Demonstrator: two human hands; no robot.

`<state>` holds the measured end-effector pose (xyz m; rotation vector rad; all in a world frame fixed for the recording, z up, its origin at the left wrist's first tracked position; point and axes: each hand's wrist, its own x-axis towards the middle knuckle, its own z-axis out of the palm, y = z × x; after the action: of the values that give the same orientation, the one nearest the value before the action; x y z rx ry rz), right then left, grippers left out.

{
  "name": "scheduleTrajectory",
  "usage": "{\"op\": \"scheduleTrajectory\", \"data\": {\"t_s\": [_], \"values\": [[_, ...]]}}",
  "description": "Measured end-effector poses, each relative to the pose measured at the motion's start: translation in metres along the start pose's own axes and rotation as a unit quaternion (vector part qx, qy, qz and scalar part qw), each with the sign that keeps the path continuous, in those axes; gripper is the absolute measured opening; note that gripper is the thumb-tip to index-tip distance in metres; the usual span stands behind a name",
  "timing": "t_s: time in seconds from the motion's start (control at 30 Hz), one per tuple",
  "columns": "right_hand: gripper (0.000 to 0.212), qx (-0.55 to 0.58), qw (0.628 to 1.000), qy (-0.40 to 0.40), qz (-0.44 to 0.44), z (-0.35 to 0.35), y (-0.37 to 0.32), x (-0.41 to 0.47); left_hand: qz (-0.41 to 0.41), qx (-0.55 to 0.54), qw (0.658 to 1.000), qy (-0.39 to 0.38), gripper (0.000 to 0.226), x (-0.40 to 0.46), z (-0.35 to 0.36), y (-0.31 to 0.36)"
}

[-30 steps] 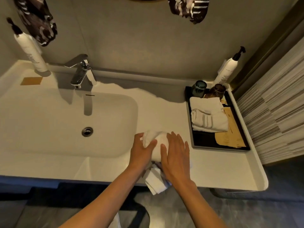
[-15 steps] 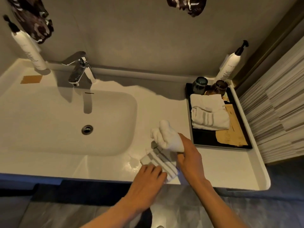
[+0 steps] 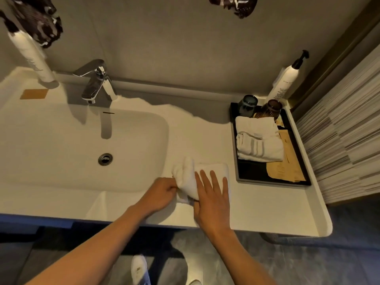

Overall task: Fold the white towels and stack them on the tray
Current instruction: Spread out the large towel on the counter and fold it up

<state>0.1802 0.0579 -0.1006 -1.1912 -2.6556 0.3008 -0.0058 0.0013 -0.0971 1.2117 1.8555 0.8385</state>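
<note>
A small white towel [image 3: 213,169] lies on the counter just right of the sink basin, with one end bunched up into a roll. My left hand [image 3: 159,194] is closed on the near left part of that roll. My right hand [image 3: 213,194] rests flat on the towel with fingers spread, its thumb tucked under the fold. The black tray [image 3: 255,175] stands at the right of the counter. Two folded white towels [image 3: 258,140] lie stacked in the tray's far half.
On the tray stand two dark cups [image 3: 247,103] at the back and tan paper packets [image 3: 287,167] at the right. White pump bottles stand at the back right [image 3: 284,83] and back left [image 3: 34,58]. A chrome tap [image 3: 96,83] overhangs the basin [image 3: 61,147].
My right hand let go of the raised bunched end and now presses flat on the towel. My left hand moved up from the striped near edge and took the bunched part.
</note>
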Motion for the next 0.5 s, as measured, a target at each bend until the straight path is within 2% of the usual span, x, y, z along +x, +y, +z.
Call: {"op": "scheduleTrajectory", "data": {"t_s": [0.07,0.1,0.13,0.17,0.2,0.23,0.27,0.33,0.4,0.47,0.5], "values": [[0.073,-0.037,0.999,-0.024,-0.014,0.007,0.000,-0.008,-0.075,-0.067,0.986,0.134,0.038,-0.003,-0.020,0.003],[0.076,-0.047,0.998,-0.039,-0.017,0.009,0.001,-0.011,-0.069,-0.024,0.977,0.200,0.034,-0.008,-0.024,0.008],[0.079,-0.047,0.998,-0.049,-0.016,0.010,0.001,-0.013,-0.021,0.062,0.968,0.241,0.026,-0.016,-0.023,0.014],[0.081,-0.039,0.998,-0.054,-0.012,0.011,-0.001,-0.013,0.065,0.142,0.961,0.227,0.020,-0.022,-0.014,0.019],[0.080,-0.030,0.998,-0.055,-0.009,0.011,-0.003,-0.013,0.149,0.196,0.955,0.166,0.027,-0.027,0.000,0.022],[0.077,-0.024,0.998,-0.054,-0.013,0.010,-0.005,-0.013,0.204,0.237,0.946,0.092,0.039,-0.030,0.015,0.020],[0.073,-0.023,0.998,-0.052,-0.025,0.009,-0.002,-0.012,0.222,0.275,0.934,0.047,0.047,-0.029,0.024,0.014],[0.067,-0.029,0.997,-0.047,-0.045,0.000,0.011,-0.007,0.207,0.321,0.923,0.052,0.052,-0.020,0.028,-0.003],[0.049,-0.020,1.000,-0.018,-0.016,-0.008,0.025,0.008,0.191,0.360,0.911,0.066,0.056,-0.015,0.023,-0.012],[0.026,-0.009,0.998,0.018,0.051,-0.012,0.024,0.023,0.167,0.338,0.924,0.063,0.063,-0.009,0.023,-0.003],[0.027,-0.008,0.997,0.025,0.076,-0.011,0.020,0.031,0.135,0.304,0.940,0.079,0.065,-0.002,0.026,0.006]]}}
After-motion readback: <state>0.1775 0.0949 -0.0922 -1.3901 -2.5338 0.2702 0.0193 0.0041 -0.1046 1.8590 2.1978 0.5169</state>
